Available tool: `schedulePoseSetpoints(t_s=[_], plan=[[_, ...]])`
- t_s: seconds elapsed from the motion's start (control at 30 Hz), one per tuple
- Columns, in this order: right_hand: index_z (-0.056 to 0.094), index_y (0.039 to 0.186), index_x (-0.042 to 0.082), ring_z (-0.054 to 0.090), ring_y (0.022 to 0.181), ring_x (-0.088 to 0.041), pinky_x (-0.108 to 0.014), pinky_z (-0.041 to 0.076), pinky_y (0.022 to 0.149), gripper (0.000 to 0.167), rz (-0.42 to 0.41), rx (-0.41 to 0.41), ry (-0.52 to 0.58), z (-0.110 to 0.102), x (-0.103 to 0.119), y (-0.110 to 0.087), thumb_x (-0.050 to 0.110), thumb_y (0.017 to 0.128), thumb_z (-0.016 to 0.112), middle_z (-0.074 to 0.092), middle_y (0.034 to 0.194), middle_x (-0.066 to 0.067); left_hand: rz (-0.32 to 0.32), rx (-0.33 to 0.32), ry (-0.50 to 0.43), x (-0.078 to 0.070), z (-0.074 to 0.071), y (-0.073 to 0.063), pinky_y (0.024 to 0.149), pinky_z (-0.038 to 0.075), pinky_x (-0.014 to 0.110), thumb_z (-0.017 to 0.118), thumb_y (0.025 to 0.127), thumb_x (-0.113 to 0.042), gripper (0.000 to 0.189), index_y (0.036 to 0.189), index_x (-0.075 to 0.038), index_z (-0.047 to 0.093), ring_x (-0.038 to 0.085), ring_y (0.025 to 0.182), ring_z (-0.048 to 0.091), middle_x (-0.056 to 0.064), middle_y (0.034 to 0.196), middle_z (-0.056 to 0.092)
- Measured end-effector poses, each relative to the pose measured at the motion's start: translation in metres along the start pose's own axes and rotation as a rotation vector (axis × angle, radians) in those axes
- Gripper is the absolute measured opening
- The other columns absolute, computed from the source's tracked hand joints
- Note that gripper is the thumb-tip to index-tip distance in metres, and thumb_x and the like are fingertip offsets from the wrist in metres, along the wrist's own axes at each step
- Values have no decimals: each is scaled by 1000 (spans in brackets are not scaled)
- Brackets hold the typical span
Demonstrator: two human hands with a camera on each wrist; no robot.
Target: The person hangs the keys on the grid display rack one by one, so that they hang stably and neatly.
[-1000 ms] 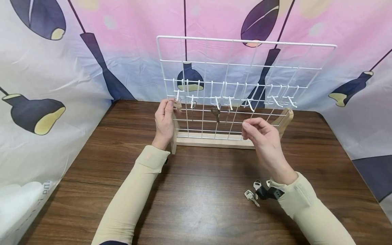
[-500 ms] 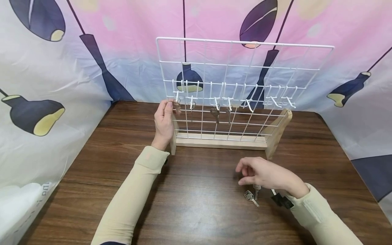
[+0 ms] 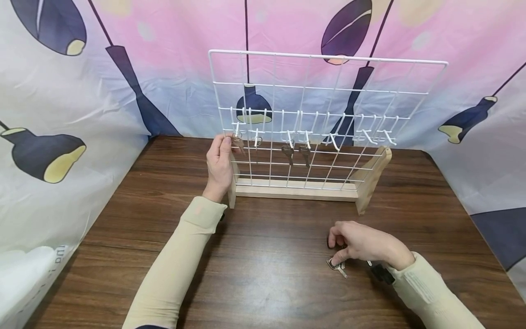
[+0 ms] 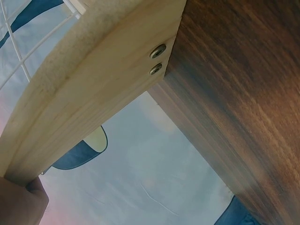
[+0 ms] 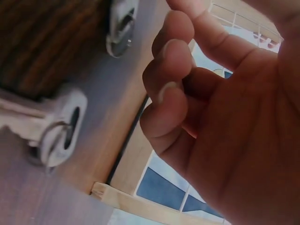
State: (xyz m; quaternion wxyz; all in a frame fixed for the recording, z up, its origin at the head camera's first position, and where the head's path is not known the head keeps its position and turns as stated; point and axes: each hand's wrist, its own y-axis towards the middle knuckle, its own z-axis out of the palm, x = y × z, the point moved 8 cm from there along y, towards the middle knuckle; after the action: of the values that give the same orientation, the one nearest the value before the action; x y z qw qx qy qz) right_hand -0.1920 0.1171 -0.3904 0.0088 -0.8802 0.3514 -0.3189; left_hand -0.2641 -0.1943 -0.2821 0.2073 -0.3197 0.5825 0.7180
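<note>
one hand, the left hand [image 3: 219,164], holds the left end of the rack [image 3: 320,88], with its thumb in front. the right hand [image 3: 363,240] is low over the keys [image 3: 341,272] on the table [image 3: 263,256]. its fingers are bent, and a gap shows between thumb and fingers, so it has no key in its grip. the thumb tip is right at one key; i cannot tell if they touch. from the right wrist, two keys show, both blurry, beside the bent fingers and apart from them.

the rack stands up behind the keys, on a wood bar [image 3: 296,192]. it has seven white hooks [image 3: 333,141]. four more keys hang on the four left hooks. two bolts [image 4: 158,51] are in its wood side. a pink and blue cloth [image 3: 181,45] with lamps on it hangs behind.
</note>
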Motion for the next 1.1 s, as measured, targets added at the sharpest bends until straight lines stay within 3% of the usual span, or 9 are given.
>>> schedulePoseSetpoints(t_s=[0.13, 0.27, 0.43, 0.67, 0.83, 1.0, 1.1], plan=[[62, 79, 23, 46, 72, -9, -24, 42, 63, 34, 5, 3, -13, 5, -1, -1, 42, 66, 86, 48, 79, 5, 15, 13, -5, -15, 5, 0, 68, 49, 30, 31, 101, 6, 25, 102, 25, 47, 12, 72, 57, 30, 84, 57], [61, 76, 24, 44, 72, -7, -23, 41, 62, 33, 3, 2, -21, 8, -2, -1, 40, 64, 87, 47, 78, 7, 14, 25, 1, -25, 7, 0, 68, 48, 31, 30, 101, 7, 25, 101, 26, 45, 19, 70, 56, 42, 85, 50], [61, 75, 25, 44, 72, -6, -23, 41, 62, 33, -1, -7, -51, 7, -3, -2, 44, 64, 86, 47, 78, 9, 19, 9, 41, -27, 7, -1, 70, 50, 26, 32, 102, 5, 25, 101, 24, 49, 30, 71, 55, 38, 87, 55], [61, 75, 26, 44, 73, -6, -23, 40, 62, 33, 19, -2, -59, 8, -5, -3, 41, 62, 88, 47, 78, 9, -6, 4, 23, -25, 6, -1, 69, 50, 25, 31, 102, 4, 26, 102, 24, 47, 9, 71, 58, 41, 87, 52], [61, 74, 26, 44, 73, -5, -22, 41, 61, 28, 0, 5, -40, 9, -3, -2, 36, 67, 86, 47, 78, 9, 3, 4, 43, -26, 6, -1, 70, 50, 29, 33, 102, 4, 26, 102, 24, 49, 20, 72, 57, 37, 88, 55], [61, 73, 27, 45, 71, -4, -21, 41, 60, 25, -27, -2, -59, 9, 0, 0, 35, 72, 84, 47, 78, 11, 3, 14, 28, -26, 6, -1, 67, 49, 26, 32, 101, 5, 25, 101, 26, 47, 14, 70, 56, 37, 86, 53], [60, 72, 28, 44, 68, -2, -20, 41, 58, 23, -55, -15, -83, 8, 2, 1, 36, 76, 80, 47, 77, 11, 0, 8, 35, -27, 6, -1, 69, 50, 26, 33, 101, 5, 25, 102, 25, 48, 12, 72, 57, 24, 86, 58]])
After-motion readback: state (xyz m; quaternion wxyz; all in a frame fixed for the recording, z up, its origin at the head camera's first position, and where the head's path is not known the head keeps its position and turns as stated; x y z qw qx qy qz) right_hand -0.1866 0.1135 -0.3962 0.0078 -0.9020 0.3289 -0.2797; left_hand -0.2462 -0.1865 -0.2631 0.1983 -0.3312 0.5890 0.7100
